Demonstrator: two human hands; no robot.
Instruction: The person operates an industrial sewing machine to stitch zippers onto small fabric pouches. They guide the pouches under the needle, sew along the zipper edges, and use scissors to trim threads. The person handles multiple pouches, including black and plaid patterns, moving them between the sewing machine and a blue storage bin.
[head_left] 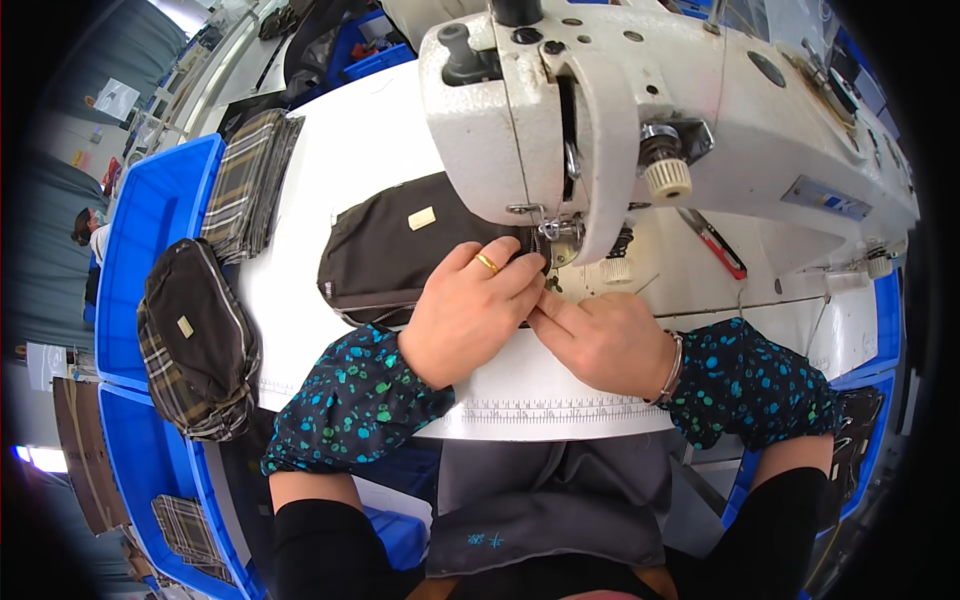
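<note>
1. Nearest, the left hand (475, 310) is narrow, its fingers bunched on the end of a dark brown pouch (385, 245), apparently gripping it.
2. Against its fingertips, the right hand (605, 345) is also narrow, thumb and fingers drawn together; whether it pinches the pouch I cannot tell.
3. The pouch lies flat on the white table (350, 120), mostly ahead and left of the left hand, its right end under the needle area of the sewing machine (600, 120), just beyond the fingertips.
4. Progress, as I judge it: the pouch's body is formed, its zip and pale label (422, 218) are on, and work is at the zip's end. That seam looks unfinished; the stitches themselves are hidden.
5. Counts: two pouches, the one in hand and a second pouch (190, 320) well left of the left hand, with plaid showing; one red-handled cutter (722, 250) beyond the right hand; two plaid cloth stacks, the upper stack (250, 185) far ahead-left, the lower stack (190, 530) behind-left, layers uncountable; two large blue bins (160, 180) at far left, with more blue containers partly visible elsewhere.
</note>
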